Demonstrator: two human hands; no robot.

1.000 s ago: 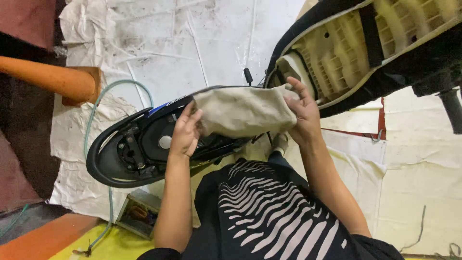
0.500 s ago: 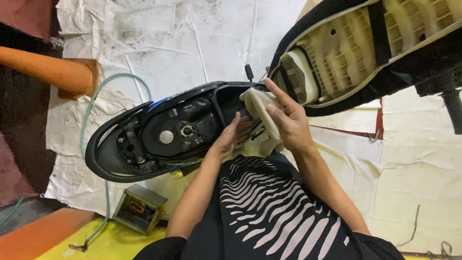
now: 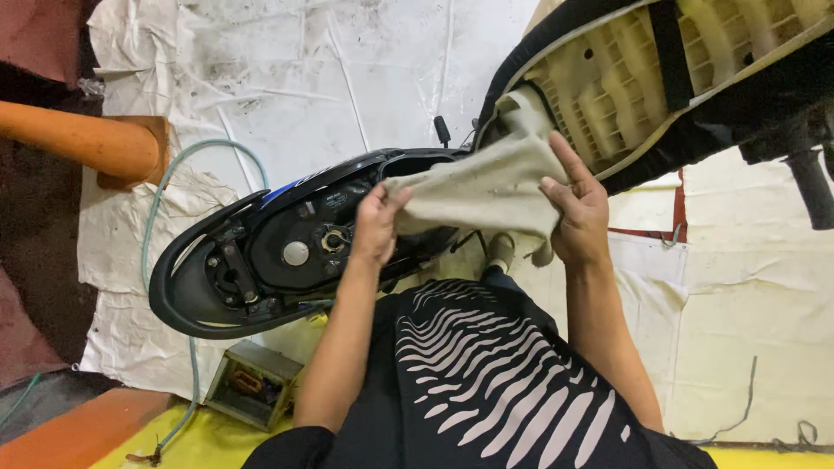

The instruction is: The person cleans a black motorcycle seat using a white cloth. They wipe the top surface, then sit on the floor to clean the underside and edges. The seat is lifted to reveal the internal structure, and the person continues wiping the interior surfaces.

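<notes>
Head cam, looking down past a black shirt w/ white stripes (image 3: 495, 382). Both hands hold one beige rag (image 3: 482, 187), stretched flat between them above the open scooter body (image 3: 287, 252). Left hand (image 3: 375, 227) is closed, pinching the rag's left corner w/ thumb and fingers curled round the edge. Right hand (image 3: 575, 210) grips the right side, thumb on top, fingers partly hidden under the cloth; index finger points up along the fabric. Pulled taut like this, the cloth probably gets spread or refolded to a clean face.

The rag hangs over the front part of the under-seat compartment, just beside the raised seat (image 3: 660, 78), which is tipped up so its ribbed cream underside shows, prob. to give access to the compartment. In the black shell: a round silver cap (image 3: 295, 253) and a fuel-filler-type fitting (image 3: 331, 239).

Round about: white tarp (image 3: 347, 69) under the scooter, likely to catch dirt; greenish hose (image 3: 165, 187) looping left; orange pipe (image 3: 82, 139) top left; small open box (image 3: 252, 384) on the floor near the left elbow.
</notes>
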